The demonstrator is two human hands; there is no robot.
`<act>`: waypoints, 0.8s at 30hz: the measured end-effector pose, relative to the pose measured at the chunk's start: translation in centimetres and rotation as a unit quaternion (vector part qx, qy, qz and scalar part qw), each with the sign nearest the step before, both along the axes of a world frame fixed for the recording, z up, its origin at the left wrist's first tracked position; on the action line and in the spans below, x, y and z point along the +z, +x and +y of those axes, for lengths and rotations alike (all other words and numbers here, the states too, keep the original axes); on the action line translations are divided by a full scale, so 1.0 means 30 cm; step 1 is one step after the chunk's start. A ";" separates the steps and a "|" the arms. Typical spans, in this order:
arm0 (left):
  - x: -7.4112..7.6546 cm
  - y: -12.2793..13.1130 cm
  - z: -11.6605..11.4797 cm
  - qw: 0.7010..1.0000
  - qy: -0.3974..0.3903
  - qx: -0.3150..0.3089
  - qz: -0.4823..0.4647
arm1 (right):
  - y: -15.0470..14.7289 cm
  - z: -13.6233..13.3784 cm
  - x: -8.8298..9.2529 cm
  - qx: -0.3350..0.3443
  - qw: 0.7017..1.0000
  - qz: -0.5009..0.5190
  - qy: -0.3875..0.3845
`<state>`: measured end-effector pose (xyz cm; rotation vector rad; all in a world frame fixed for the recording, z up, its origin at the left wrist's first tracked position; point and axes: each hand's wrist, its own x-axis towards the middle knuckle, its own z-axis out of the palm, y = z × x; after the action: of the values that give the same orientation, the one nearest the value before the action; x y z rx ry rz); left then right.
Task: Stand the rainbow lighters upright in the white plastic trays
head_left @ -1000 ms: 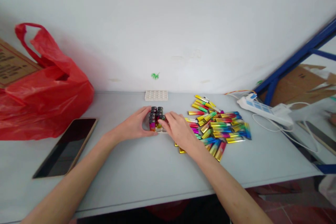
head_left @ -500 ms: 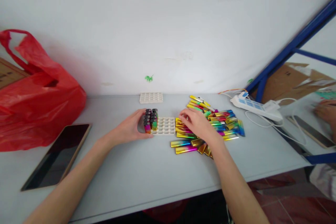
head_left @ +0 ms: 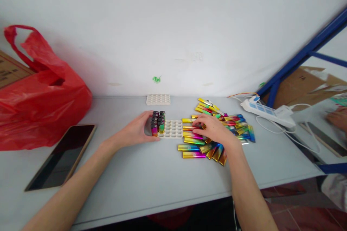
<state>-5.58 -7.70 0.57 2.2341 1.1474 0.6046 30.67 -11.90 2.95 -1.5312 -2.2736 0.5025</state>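
My left hand (head_left: 139,128) curves around the left end of a white tray (head_left: 173,129) with round holes, thumb at the front edge and fingers behind. In that end, several lighters (head_left: 158,121) with black tops and shiny multicoloured bodies stand upright in two columns. The tray's other holes show bare. My right hand (head_left: 210,127) is over a pile of metallic rainbow lighters (head_left: 193,140) lying flat right of the tray. Its thumb and fingers close around one gold-and-red lighter (head_left: 188,128); the fingertips partly cover it.
A second white tray (head_left: 158,99) lies by the wall. At left are a red plastic bag (head_left: 46,94) and a dark tablet (head_left: 61,157). A white power strip (head_left: 267,112) with cables lies at right, near a blue metal frame (head_left: 306,52). Another person's hand (head_left: 337,119) shows beyond it.
My right hand has shifted right and down over the pile, its fingers now around a lighter. The left hand stays at the tray. The view has shifted slightly.
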 end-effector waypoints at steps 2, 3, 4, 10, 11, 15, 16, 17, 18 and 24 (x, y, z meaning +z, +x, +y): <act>0.006 0.001 -0.001 1.000 0.001 0.000 -0.002 | -0.003 -0.001 0.001 0.005 1.000 0.000 0.007; 0.008 0.001 -0.001 1.000 0.001 0.000 -0.002 | -0.005 -0.001 0.004 0.010 1.000 0.014 0.011; 0.008 0.001 -0.001 1.000 0.002 0.002 -0.001 | -0.008 0.000 0.010 0.011 0.999 0.036 0.017; -0.002 0.000 0.004 1.000 0.011 -0.003 0.000 | -0.064 0.019 0.019 -0.058 0.961 0.264 0.054; -0.005 0.000 0.005 1.000 0.015 -0.004 -0.003 | -0.083 0.023 0.012 -0.071 0.948 0.308 0.045; -0.010 -0.002 0.006 1.000 0.026 -0.004 0.006 | -0.169 0.029 -0.022 -0.094 0.885 0.455 -0.012; -0.009 -0.003 0.006 1.000 0.026 -0.004 0.011 | -0.190 0.026 -0.027 -0.087 0.870 0.485 -0.038; -0.008 -0.003 0.005 1.000 0.025 -0.004 0.013 | -0.209 0.020 -0.030 -0.074 0.853 0.511 -0.072; -0.006 -0.002 0.004 1.000 0.025 -0.004 0.014 | -0.227 0.012 -0.030 -0.055 0.837 0.533 -0.112; 0.006 0.003 0.000 1.000 0.029 -0.008 0.002 | -0.287 -0.038 -0.010 0.024 0.802 0.547 -0.240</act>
<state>-5.49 -7.71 0.74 2.2932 1.1257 0.6343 22.06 -13.04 2.66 -0.8893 -1.2823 1.5726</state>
